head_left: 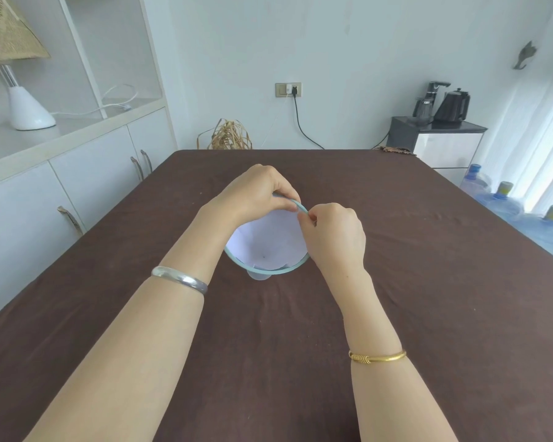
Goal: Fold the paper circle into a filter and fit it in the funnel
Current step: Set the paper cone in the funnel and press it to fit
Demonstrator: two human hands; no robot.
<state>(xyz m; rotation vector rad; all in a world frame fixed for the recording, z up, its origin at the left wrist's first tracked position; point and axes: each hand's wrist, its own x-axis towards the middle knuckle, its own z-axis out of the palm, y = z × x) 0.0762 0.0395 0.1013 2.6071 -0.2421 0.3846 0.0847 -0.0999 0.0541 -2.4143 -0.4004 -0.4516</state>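
Two hands meet at the far rim of the funnel (270,272), which stands mid-table (396,282) with the paper (268,240) inside: left hand (256,193) and right hand (336,234) both pinch that rim.

Dark printed lettering is showing on the woven lampshade (8,33) at the upper left, cut off by the frame edge; it seems to begin "Origin", but the rest is unreadable.
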